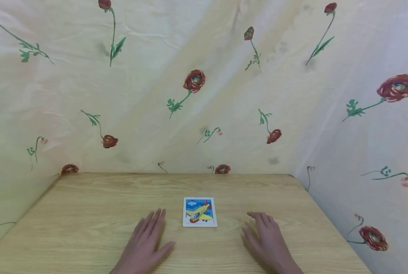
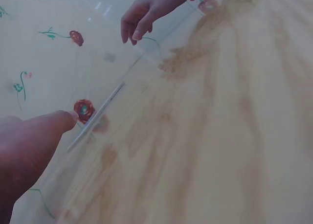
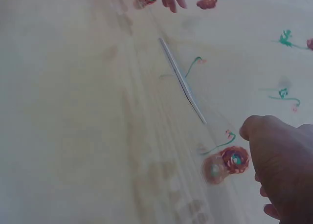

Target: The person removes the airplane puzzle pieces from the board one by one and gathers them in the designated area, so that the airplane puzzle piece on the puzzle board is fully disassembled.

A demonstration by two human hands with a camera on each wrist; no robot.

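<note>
Head camera: elevated, facing forward and down. Wrist cameras: low, close, facing across the bench [image 1: 87, 198]; shared content: left hand [image 1: 145, 239], right hand [image 1: 269, 238].

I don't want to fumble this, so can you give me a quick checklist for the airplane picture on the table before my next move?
1. Left hand free: ok, fingers extended, holding nothing.
2. Right hand free: ok, holding nothing.
3. Airplane picture lying flat, face up on the table: ok.
4. Picture within the gap between the hands: ok, slightly ahead of them.
5. Grip on the picture: not ok, neither hand touches it.
6. Picture in one piece or made of loose parts: cannot tell.
</note>
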